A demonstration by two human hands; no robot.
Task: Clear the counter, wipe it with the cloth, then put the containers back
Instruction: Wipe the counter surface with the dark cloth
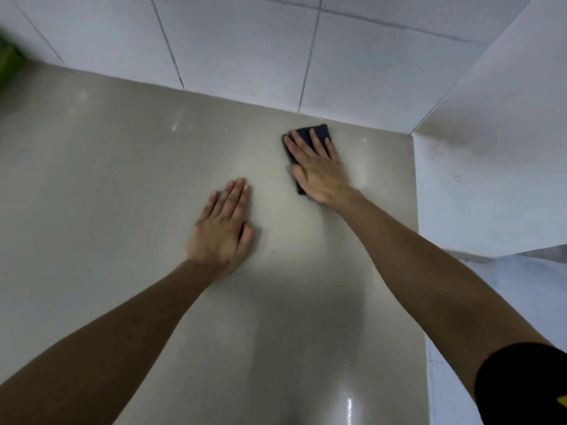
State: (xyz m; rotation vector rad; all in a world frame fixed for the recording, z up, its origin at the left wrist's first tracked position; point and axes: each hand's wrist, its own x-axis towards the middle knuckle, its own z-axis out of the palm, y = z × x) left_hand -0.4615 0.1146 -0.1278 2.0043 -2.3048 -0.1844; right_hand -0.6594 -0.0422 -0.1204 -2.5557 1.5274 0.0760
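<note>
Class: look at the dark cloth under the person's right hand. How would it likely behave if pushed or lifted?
The dark cloth lies flat under the right hand, so it is probably soft and would droop if lifted. The counter looks glossy, so it should slide easily. It seems thin, likely light.

Both arms reach forward, bare to above the elbow, with a dark sleeve [521,384] showing at the right upper arm. The left hand [222,228] lies palm down, fingers straight and close together, thumb tucked alongside, wrist nearly straight. The right hand [319,167] is stretched farther out than the left hand and to its right, palm down, fingers slightly spread, pressing flat on a cloth [310,133].
</note>
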